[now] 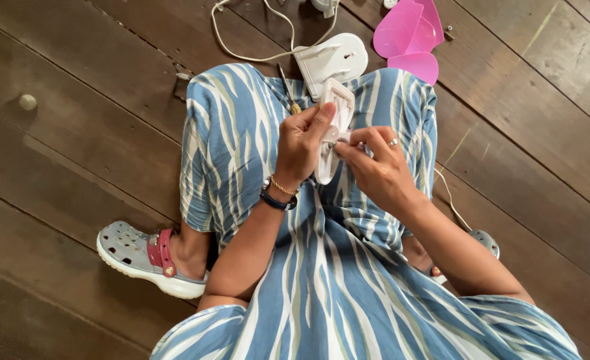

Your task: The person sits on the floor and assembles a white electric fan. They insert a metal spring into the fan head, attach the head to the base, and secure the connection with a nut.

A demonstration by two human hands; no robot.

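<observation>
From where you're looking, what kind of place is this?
Probably a home floor or porch, not a workshop: dark wooden floorboards, a person seated on them in a striped dress, with white plastic parts and a cord spread about.

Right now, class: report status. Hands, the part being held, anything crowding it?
Left hand and right hand both gripping the white plastic part over the lap. Fingers pinch its middle. Second white piece, cord, pink blades on floor beyond, apart.
</observation>
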